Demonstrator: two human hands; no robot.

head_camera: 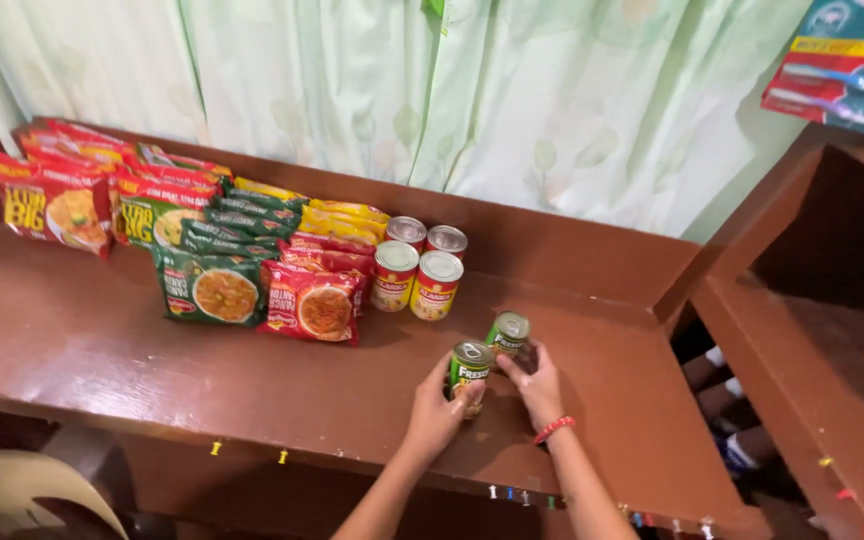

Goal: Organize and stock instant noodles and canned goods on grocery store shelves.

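Two green cans in hands, mid-shelf.

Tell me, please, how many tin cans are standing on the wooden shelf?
6: four red-and-yellow cans clustered beside the noodle packets, and two green cans, one in the left hand, one in the right hand. None seem hidden.

arms: bare, no sleeves | right hand: red bracelet at wrist | left hand: nothing worn
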